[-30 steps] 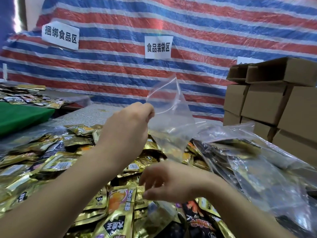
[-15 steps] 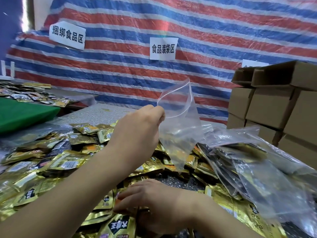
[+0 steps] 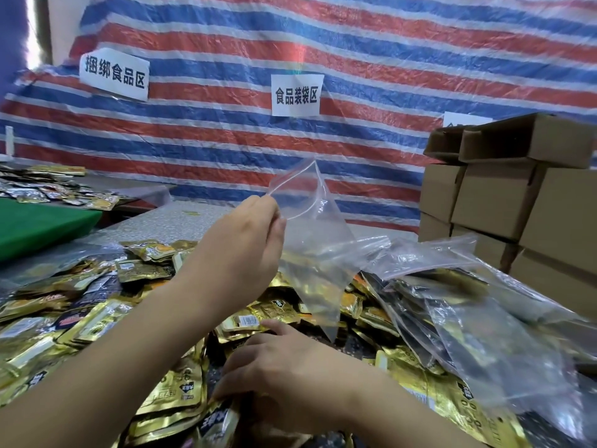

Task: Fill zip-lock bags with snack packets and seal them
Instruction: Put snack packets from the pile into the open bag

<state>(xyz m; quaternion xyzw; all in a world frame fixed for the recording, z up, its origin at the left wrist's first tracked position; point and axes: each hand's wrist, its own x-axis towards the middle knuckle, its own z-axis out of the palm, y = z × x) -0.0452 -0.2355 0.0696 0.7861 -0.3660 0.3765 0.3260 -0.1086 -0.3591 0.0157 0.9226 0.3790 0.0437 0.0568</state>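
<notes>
My left hand is raised over the table and pinches the rim of a clear zip-lock bag. The bag hangs open-mouthed and holds nothing. Below it, my right hand lies palm down on a heap of gold snack packets, its fingers curled into the pile near a packet. I cannot tell whether it grips one. Gold and black packets cover the table from the left edge to the middle.
A heap of clear bags with packets inside lies to the right. Stacked cardboard boxes stand at the back right. A green surface with more packets sits at the left. A striped tarp with paper signs hangs behind.
My right hand dropped from just under the bag down onto the packet pile and reached left. My left hand stayed raised with the bag.
</notes>
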